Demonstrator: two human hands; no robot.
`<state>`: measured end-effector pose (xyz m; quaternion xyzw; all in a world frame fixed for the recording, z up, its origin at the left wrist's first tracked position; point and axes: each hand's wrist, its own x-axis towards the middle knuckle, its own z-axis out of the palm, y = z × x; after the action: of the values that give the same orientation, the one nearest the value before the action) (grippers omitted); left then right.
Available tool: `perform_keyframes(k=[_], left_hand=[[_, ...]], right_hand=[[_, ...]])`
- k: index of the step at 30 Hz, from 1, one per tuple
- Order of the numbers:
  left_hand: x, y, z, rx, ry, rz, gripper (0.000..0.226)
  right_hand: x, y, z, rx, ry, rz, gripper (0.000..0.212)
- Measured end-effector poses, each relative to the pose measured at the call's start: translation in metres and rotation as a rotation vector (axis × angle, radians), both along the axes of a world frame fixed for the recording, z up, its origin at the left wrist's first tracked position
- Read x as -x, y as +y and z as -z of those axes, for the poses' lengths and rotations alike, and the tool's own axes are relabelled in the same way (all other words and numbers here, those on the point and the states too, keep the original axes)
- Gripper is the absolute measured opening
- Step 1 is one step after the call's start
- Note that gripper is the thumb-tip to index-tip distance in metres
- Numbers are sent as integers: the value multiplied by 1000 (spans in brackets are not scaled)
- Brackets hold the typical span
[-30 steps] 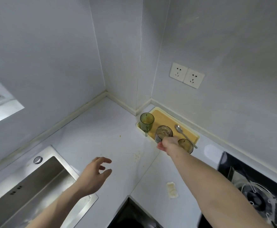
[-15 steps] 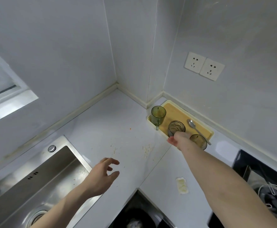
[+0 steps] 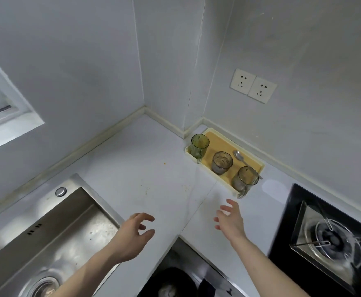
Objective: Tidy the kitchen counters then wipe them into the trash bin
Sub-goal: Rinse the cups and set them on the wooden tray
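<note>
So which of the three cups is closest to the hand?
The clear glass cup at the yellow tray's stove-side end; the right hand is just below it.

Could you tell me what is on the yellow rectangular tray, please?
On the yellow rectangular tray stand three tinted glass cups and a metal spoon; its handle end hides behind the right cup.

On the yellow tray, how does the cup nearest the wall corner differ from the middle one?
The corner cup is green-tinted with clear walls, while the middle cup is greyish with brown residue coating it. The corner cup shows a handle; no handle is visible on the middle cup. Both stand upright on the yellow tray, untouched by either hand.
</note>
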<state>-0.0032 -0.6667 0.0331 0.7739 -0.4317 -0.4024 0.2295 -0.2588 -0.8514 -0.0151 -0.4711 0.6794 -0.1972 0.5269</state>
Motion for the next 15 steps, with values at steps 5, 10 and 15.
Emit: perform_keyframes(k=[5,10,15], left_hand=[[7,23,13,-33,32,31,23],[18,35,16,-43,20,60,23],[41,42,11,-30,-14,26,24]], right_hand=[[49,48,19,112,228,-122,47],[76,52,28,118,457,-386,53],[84,40,28,25,553,-615,62]])
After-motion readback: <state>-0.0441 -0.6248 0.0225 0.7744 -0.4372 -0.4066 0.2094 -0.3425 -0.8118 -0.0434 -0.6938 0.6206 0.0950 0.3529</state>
